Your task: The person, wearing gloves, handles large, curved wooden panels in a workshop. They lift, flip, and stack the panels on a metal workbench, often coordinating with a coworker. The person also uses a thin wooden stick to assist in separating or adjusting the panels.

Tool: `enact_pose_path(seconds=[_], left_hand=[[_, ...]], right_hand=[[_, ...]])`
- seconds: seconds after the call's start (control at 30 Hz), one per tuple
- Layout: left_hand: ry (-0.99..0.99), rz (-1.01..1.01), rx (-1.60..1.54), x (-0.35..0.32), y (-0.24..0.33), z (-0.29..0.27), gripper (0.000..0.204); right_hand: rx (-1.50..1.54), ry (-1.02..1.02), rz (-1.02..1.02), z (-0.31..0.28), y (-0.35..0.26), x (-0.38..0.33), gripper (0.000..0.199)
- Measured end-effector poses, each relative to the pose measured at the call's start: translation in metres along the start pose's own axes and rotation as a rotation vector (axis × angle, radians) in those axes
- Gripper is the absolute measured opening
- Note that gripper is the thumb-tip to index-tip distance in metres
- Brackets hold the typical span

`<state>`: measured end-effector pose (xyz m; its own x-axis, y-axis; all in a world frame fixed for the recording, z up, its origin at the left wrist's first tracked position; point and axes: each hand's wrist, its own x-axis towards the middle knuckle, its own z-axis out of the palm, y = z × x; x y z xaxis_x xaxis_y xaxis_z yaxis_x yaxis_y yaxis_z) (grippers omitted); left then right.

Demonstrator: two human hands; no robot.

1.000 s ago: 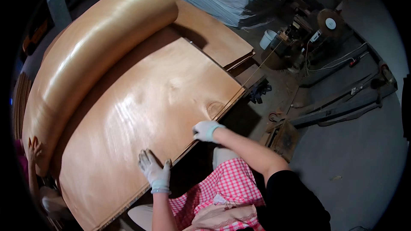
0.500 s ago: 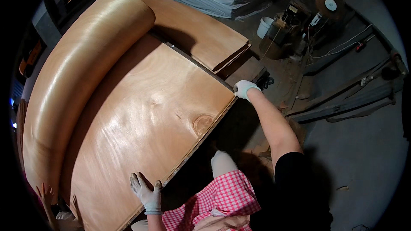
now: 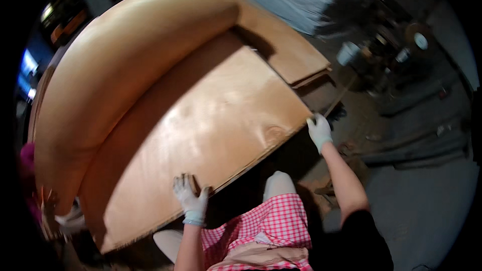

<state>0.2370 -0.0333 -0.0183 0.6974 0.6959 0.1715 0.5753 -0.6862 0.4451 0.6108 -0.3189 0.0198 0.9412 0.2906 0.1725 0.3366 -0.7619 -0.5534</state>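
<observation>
A broad tan wood veneer sheet lies flat on a stack, its front edge running toward me. Its far part curls over into a large roll. Gloved in white with darkened fingertips, my left hand rests open on the sheet near the front edge, fingers spread and thumb apart. My right hand, in a white glove too, is closed at the sheet's right front corner, thumb and fingers pinching it.
Beyond the roll and sheet lies another stack of veneer. A wrapped white bale stands behind it. At right are a white bucket and blurred machinery. A co-worker's hand is by the roll's lower left end.
My view has shifted, so the sheet and both hands appear farther right. The roll looks wider and more bulged. My hands keep their places near the front edge and corner.
</observation>
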Motion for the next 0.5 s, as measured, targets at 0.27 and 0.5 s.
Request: enact_pose_path(seconds=[0.27, 0.5], left_hand=[[0.106, 0.251, -0.575, -0.061, 0.064, -0.064, 0.043], [0.128, -0.098, -1.105, -0.128, 0.028, -0.109, 0.025]], right_hand=[[0.754, -0.796, -0.130, 0.009, -0.197, -0.208, 0.016], [0.850, -0.986, -0.325, 0.004, -0.276, -0.297, 0.023]])
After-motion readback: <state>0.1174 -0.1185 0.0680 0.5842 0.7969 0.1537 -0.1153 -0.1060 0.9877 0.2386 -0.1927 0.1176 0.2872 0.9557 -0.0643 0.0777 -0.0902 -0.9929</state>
